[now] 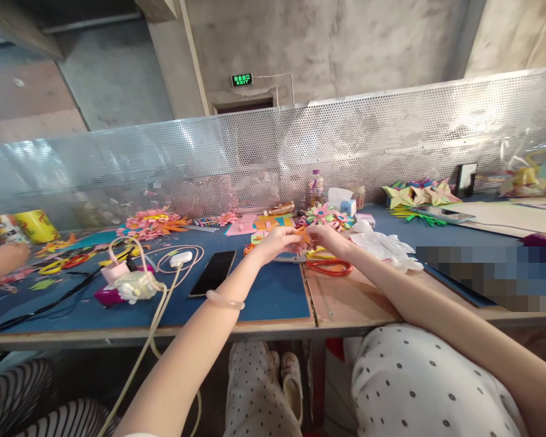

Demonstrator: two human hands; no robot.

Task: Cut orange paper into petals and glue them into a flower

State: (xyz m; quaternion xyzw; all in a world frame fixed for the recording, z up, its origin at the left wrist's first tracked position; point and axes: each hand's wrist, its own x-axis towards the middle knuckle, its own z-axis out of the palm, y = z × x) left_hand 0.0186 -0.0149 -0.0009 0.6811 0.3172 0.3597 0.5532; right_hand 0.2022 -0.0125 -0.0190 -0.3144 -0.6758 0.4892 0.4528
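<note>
At a craft bench backed by a perforated metal screen, a person's left hand and right hand meet over the far part of the blue mat, fingers of both pinched closed on a small orange paper piece held between them just above the table. Orange-handled scissors lie just below the hands on the bare board, a dark phone rests face up to the left, and a white charger with its looping cable sits beside it. Finished paper flowers and folded paper stars line the back of the bench, while another person's hand works at the far left edge.
</note>
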